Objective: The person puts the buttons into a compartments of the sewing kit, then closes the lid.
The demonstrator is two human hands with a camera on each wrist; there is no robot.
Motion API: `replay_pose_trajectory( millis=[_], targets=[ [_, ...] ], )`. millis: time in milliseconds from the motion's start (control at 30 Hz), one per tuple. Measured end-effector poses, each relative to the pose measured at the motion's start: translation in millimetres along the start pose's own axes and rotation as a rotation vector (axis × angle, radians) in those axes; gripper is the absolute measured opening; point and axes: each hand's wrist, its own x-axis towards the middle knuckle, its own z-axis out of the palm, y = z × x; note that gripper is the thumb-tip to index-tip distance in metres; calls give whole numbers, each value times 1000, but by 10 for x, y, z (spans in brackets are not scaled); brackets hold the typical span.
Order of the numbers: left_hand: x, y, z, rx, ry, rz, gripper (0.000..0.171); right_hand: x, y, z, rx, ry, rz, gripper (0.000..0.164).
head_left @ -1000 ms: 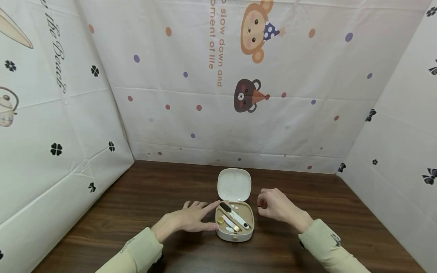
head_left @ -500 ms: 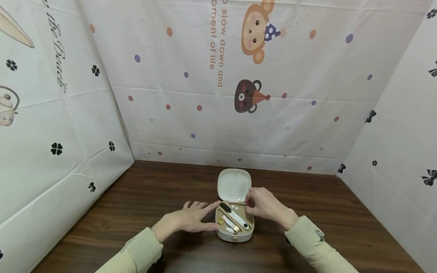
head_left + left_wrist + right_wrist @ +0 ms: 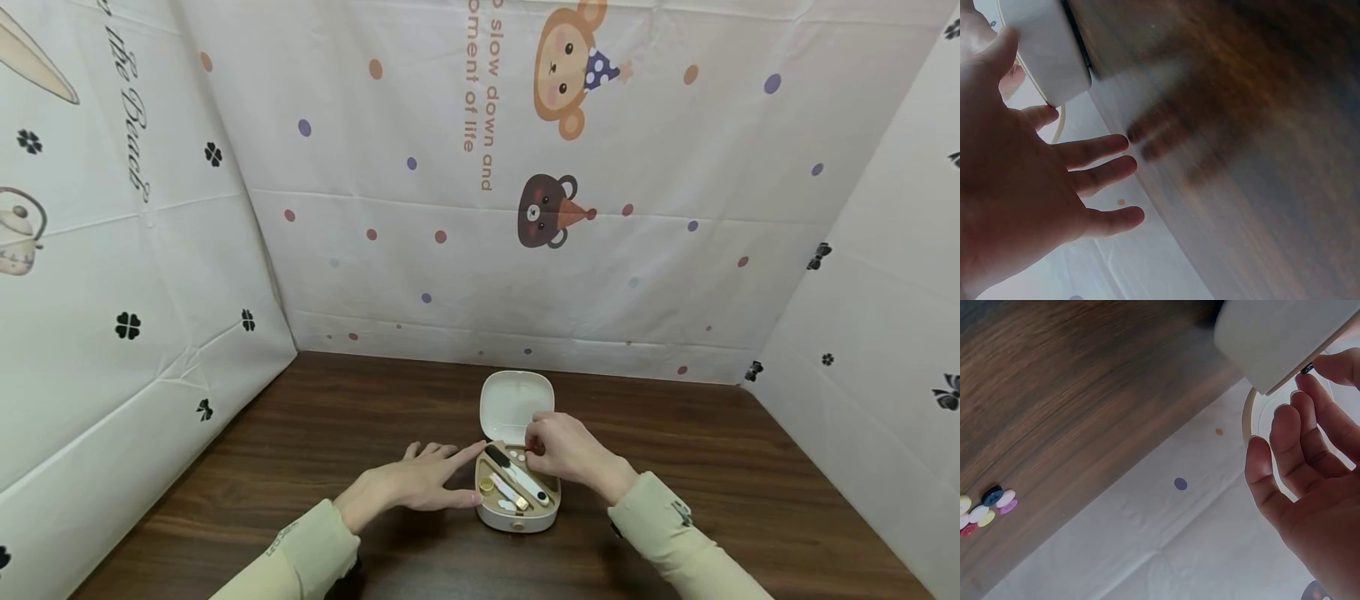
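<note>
White box (image 3: 495, 519) on the dark wooden table (image 3: 375, 404), roughly centred between the two hands; lid (image 3: 507, 403) tipped back at its far side, tan tray facing up. Left hand (image 3: 416, 483): fingers extended and fanned well apart, none curled round anything; index fingertip against the box's far left corner, thumb tip at its near left side. Left wrist view agrees: thumb and index touch the box, remaining three fingers stick out clear of it. Right hand (image 3: 567, 448): over the far right part of the tray, in front of the lid; thumb and index finger brought together in a pinch. Right wrist view shows a small dark button (image 3: 1307, 368) between those two tips, at the box's upper edge; the other fingers are half bent and slightly apart. Whether the button touches the tray cannot be told. Tray contents, head view: a slim white tool (image 3: 531, 486) with a black end lying diagonally, black end to the far left; small white pieces (image 3: 517, 456) just beside the right fingertips; a yellow round piece (image 3: 486, 484) in the left part; next to it a pale strip (image 3: 506, 491) with a gold-coloured end; a white piece (image 3: 506, 505) near the front edge. On the table, well apart from the box: a cluster of coloured buttons (image 3: 985, 510), dark, pink, purple, yellow, white and red. White printed cloth (image 3: 420, 267) behind.
</note>
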Motion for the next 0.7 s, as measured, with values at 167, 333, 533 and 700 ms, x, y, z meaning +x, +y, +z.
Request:
replay_pose_trajectory(
  millis=[167,333,533,700],
  targets=[
    [4,1,2,6,4,0,80,11,-7,28,4,-12,14,9],
    [16,-5,6,17,3,1,81,3,1,39,-2,-24,18,8],
    [15,-7,6,18,1,2,81,-30,-3,23,-19,24,-41,7],
    [16,-14,12,18,2,1,81,-73,-28,-9,-15,21,-62,10]
  ],
)
